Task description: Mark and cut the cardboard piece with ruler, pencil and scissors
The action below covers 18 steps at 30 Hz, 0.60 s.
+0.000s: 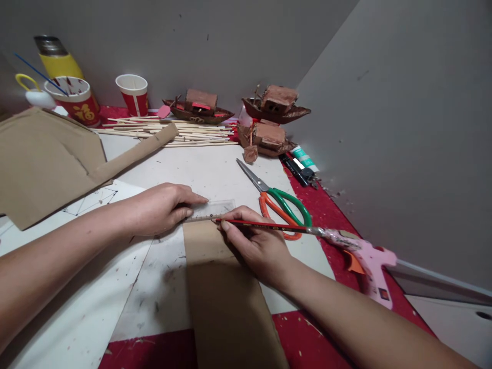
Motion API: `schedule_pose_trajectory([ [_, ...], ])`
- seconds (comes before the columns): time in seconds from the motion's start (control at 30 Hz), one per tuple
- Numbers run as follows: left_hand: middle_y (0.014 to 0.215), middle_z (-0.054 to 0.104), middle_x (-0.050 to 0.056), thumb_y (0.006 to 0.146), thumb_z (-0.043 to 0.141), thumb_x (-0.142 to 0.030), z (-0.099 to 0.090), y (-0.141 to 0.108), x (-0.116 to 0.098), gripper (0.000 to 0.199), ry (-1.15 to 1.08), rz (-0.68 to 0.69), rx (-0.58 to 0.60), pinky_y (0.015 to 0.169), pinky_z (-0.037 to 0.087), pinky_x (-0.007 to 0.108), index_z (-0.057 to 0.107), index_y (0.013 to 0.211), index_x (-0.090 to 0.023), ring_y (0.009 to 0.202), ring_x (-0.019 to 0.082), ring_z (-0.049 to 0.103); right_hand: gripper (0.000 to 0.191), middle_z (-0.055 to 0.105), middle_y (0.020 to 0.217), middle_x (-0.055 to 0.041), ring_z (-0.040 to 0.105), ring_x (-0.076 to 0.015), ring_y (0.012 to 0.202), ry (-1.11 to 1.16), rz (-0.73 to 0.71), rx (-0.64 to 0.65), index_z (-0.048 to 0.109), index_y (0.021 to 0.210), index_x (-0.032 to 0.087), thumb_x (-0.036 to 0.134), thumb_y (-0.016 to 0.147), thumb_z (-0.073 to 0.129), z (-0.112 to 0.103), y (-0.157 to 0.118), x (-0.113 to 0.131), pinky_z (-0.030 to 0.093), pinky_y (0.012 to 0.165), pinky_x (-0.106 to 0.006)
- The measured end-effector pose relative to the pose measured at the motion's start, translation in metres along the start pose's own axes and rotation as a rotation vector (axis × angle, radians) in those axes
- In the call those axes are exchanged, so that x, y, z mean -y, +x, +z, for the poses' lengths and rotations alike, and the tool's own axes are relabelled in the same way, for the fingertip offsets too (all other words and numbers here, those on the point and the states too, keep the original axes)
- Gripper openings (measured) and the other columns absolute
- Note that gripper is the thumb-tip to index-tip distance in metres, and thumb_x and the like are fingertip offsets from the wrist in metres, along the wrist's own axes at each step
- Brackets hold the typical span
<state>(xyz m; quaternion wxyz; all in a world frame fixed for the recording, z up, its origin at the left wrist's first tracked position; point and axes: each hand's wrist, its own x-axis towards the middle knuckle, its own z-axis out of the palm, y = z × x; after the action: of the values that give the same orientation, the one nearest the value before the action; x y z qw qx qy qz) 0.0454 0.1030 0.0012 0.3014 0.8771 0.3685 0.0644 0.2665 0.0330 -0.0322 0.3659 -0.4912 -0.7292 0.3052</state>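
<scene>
Dim, uneven light; soft shadows low down; stretched, softer edges.

The scene is viewed through one head-worn camera, placed above the near side of the worktop and pointed forward and steeply enough down for its surface to be looked onto. The left hand and right hand are caught at close range around mid-view. Beyond them, the far edge is seen against the back wall; the right edge is shown slanting from the far right corner towards the lower right, while the near part is cut off by the bottom border
</scene>
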Motion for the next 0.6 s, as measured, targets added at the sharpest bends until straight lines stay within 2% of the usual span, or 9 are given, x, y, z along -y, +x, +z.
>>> schedule_pose_trajectory([
  [0.23,0.110,0.073,0.009,0.091,0.050,-0.013,0.0016,-0.0004,0.0018,0.040,-0.013,0.005,-0.013,0.088,0.046,0.028,0.067,0.126,-0.016,0.096,0.019,0.066,0.010,0.061,0.076,0.0001,0.058,-0.0130,0.070,-0.019,-0.033,0.016,0.063,0.088,0.019,0.019,0.093,0.054,-0.0008,0.0006,0.0004,0.045,0.064,-0.024],
  [0.47,0.110,0.073,0.009,0.090,0.051,-0.014,0.0020,0.0001,0.0022,0.041,-0.040,0.005,-0.016,0.090,0.046,0.030,0.067,0.127,-0.017,0.096,0.021,0.066,0.011,0.056,0.069,0.0008,0.053,-0.0129,0.063,0.061,0.028,0.009,0.061,0.082,0.018,0.019,0.089,0.054,0.0000,0.0014,0.0000,0.043,0.056,-0.024],
  [0.6,0.108,0.073,0.010,0.089,0.051,-0.014,0.0017,0.0001,0.0017,0.041,-0.040,0.008,-0.015,0.090,0.047,0.032,0.067,0.127,-0.016,0.095,0.022,0.066,0.011,0.057,0.072,0.0000,0.054,-0.0130,0.065,0.089,0.042,0.008,0.062,0.084,0.017,0.019,0.090,0.053,0.0006,0.0006,-0.0007,0.043,0.058,-0.024],
])
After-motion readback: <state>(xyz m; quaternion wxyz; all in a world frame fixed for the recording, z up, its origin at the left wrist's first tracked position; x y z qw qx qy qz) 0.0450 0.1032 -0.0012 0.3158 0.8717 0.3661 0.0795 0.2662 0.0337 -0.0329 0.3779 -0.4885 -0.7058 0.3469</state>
